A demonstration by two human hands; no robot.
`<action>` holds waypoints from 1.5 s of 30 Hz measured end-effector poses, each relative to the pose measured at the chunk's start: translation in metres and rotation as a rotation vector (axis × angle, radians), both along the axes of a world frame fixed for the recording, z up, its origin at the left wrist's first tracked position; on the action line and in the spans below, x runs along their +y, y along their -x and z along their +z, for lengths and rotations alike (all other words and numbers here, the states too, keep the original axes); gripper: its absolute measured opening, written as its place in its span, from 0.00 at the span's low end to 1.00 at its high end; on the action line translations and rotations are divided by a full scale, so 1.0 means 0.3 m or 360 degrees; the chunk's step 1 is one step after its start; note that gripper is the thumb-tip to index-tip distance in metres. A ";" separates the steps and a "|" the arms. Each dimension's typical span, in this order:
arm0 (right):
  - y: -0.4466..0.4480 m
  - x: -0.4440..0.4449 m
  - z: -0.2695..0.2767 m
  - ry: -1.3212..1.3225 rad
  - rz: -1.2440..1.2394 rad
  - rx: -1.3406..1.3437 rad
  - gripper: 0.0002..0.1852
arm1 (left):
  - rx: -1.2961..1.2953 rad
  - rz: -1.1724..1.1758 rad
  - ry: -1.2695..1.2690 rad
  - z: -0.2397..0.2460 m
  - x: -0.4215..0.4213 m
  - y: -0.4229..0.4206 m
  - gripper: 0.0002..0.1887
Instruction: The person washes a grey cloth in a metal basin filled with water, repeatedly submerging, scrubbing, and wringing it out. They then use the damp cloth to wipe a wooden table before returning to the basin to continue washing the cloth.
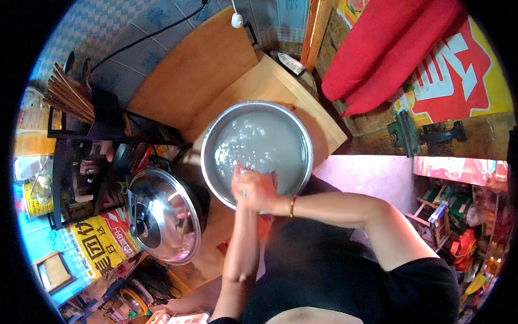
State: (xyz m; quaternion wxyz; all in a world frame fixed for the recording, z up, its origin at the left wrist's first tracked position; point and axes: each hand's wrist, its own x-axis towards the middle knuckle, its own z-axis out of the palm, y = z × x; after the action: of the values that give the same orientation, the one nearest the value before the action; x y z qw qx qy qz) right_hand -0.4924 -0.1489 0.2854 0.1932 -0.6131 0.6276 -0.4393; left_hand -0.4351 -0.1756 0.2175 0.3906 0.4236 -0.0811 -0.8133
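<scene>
A round metal basin (205, 162) holds cloudy greyish water (263, 141) with ripples and bright reflections. Over its near edge my left hand (244, 194) and my right hand (265, 188) are pressed together, one overlapping the other. Both are blurred, and their fingers are partly hidden. A small dark patch shows beside the fingers at the right, but I cannot tell whether it is something held. A beaded bracelet (292, 206) circles my right wrist.
The basin stands by a wooden board (279, 81). At left are a pan with a shiny domed lid (170, 214) and a black rack (68, 182) with wooden chopsticks (66, 97). Red cloth (388, 52) hangs at upper right, near a metal latch (404, 133).
</scene>
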 end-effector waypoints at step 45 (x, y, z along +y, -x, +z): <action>0.154 -0.108 -0.166 -0.0393 -0.0539 -0.0606 0.13 | -0.0126 0.0315 -0.0047 0.185 -0.020 0.099 0.19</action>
State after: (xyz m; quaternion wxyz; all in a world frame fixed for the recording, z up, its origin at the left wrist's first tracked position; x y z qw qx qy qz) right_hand -0.5387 -0.1812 0.2356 0.3048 -0.3777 0.7222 -0.4928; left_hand -0.4649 -0.1815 0.2732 0.4592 0.4672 -0.0421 -0.7544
